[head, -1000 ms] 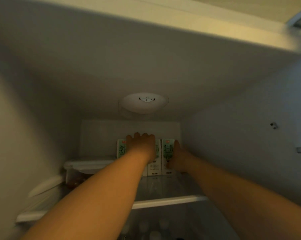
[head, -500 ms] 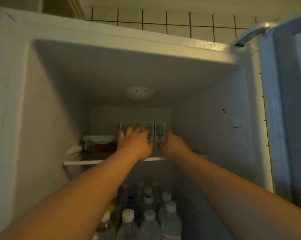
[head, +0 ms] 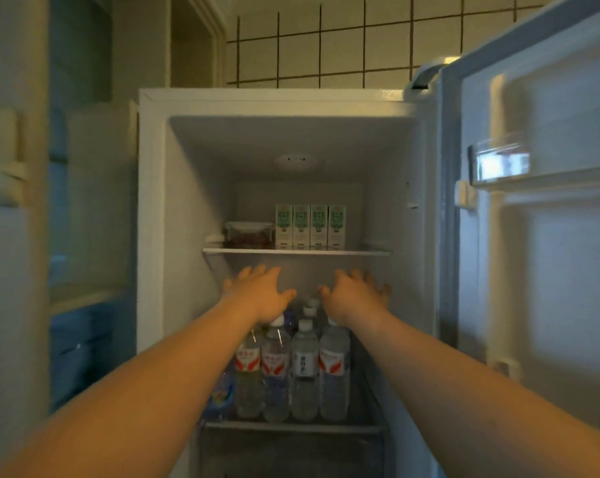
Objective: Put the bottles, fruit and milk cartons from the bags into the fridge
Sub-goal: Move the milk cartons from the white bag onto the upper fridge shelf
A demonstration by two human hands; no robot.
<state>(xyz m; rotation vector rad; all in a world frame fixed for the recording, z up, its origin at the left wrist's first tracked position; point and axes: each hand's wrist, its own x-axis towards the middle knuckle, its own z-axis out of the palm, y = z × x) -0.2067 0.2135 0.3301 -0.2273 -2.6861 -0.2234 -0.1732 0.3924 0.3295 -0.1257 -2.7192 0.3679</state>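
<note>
Several green-and-white milk cartons (head: 310, 225) stand in a tight row at the back of the fridge's top glass shelf (head: 296, 251). To their left on that shelf sits a clear lidded box (head: 248, 232) with dark red fruit in it. Several clear water bottles (head: 303, 367) with white caps fill the shelf below. My left hand (head: 260, 291) and my right hand (head: 353, 293) hover in front of the fridge, below the top shelf and above the bottles. Both have their fingers spread and hold nothing.
The fridge door (head: 540, 236) stands open on the right, with a door bin (head: 502, 165) near its top. A tiled wall (head: 326, 43) rises behind the fridge. Blurred blue and white cupboards (head: 81, 201) line the left.
Both hands have let go of the milk cartons and drawn back out of the fridge, downward. The view has pulled back, so the whole open fridge and the row of cartons show.
</note>
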